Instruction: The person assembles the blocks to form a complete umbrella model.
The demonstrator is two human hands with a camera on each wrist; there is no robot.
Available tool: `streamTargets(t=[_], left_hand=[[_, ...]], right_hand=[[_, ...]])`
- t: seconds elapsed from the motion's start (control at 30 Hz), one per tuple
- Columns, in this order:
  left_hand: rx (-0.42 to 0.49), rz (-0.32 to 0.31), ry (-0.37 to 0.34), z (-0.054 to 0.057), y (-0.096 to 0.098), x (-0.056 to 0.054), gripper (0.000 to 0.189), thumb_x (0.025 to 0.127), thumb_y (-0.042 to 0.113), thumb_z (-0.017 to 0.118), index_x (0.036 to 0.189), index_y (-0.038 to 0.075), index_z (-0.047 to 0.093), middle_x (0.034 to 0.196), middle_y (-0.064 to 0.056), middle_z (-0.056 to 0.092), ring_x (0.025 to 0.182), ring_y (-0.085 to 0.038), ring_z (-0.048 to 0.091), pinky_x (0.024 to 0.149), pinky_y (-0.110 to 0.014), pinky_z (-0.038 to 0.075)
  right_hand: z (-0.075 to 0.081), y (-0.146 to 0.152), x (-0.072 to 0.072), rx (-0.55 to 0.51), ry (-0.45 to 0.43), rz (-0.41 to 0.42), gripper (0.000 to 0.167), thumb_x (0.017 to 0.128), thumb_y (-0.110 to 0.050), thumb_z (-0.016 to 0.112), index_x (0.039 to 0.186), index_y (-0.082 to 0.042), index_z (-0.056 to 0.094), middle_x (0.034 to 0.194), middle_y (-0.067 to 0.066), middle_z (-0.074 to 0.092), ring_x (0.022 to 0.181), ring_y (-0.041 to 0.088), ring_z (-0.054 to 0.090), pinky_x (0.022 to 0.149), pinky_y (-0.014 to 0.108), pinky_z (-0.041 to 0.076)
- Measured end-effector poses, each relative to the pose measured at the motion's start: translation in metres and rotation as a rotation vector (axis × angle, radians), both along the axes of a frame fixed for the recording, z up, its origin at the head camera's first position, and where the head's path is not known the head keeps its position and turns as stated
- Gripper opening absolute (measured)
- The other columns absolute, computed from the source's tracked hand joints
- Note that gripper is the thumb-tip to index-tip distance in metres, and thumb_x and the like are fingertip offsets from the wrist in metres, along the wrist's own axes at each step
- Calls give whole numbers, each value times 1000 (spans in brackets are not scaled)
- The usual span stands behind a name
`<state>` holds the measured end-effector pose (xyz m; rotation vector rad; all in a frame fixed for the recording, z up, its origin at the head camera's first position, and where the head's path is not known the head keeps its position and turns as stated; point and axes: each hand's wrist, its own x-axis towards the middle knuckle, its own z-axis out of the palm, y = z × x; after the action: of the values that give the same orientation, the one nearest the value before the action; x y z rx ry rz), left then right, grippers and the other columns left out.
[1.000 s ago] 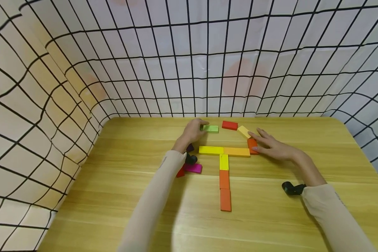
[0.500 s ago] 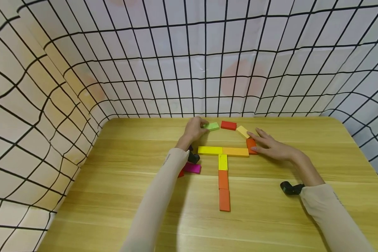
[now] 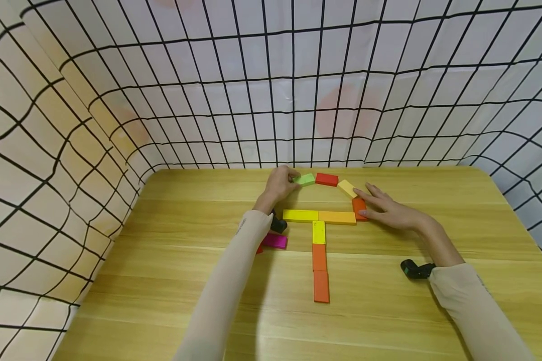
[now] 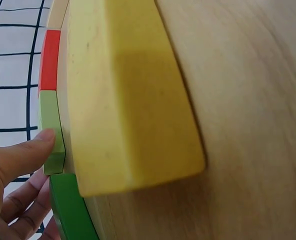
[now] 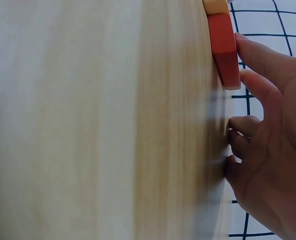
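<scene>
Left of the red block [image 3: 326, 179], our left hand [image 3: 280, 184] pinches the light green block [image 3: 305, 180]. Right of the red block, our right hand [image 3: 390, 208], fingers spread, touches the orange-red block [image 3: 358, 204].

Light-green block [image 3: 304, 180], red block [image 3: 327, 179], pale-yellow block [image 3: 347, 188], orange-red block [image 3: 359, 204], magenta block [image 3: 275, 241], dark-green block [image 4: 70, 207]; beige sleeves [image 3: 227, 283]; white cloth [image 3: 228, 103] gridded in black; yellow-brown tabletop [image 3: 370, 311], streaked with wood grain

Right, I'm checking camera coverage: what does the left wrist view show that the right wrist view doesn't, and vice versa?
Of the two, only the left wrist view shows the left hand, lime block, dark green block, red block and yellow block. Only the right wrist view shows the right hand and orange-red block. Both show the pale block, cut off, the table and the gridded cloth.
</scene>
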<state>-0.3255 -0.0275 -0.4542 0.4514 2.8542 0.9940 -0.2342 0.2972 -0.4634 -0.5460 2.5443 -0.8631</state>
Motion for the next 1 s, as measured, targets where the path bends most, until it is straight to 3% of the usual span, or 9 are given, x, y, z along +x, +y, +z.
streamTargets(t=[0.53,0.77,1.0], left_hand=[[12,-32,-4,-1,-4,-1,38,94,12,77,130,2,71,128,-15,70,112,-25,68,98,-33,58],[19,-87,-37,9,-32,3,40,99,16,71,135,-2,66,132,-18,69,119,-31,68,103,-39,57],[-3,-58,-82,9,-69,16,42,96,13,74,135,-1,67,122,-19,72,112,-31,69,99,-39,57]], right_hand=[[0,-1,0,-10,2,1,71,109,-39,50,168,-21,16,173,23,-9,157,54,-11,112,87,3],[-1,-2,-1,-10,2,5,71,109,-40,50,168,-21,16,173,22,-9,157,52,-12,113,86,2],[-2,-1,-1,-14,2,8,71,109,-39,50,168,-20,15,173,23,-10,157,52,-13,112,86,1]])
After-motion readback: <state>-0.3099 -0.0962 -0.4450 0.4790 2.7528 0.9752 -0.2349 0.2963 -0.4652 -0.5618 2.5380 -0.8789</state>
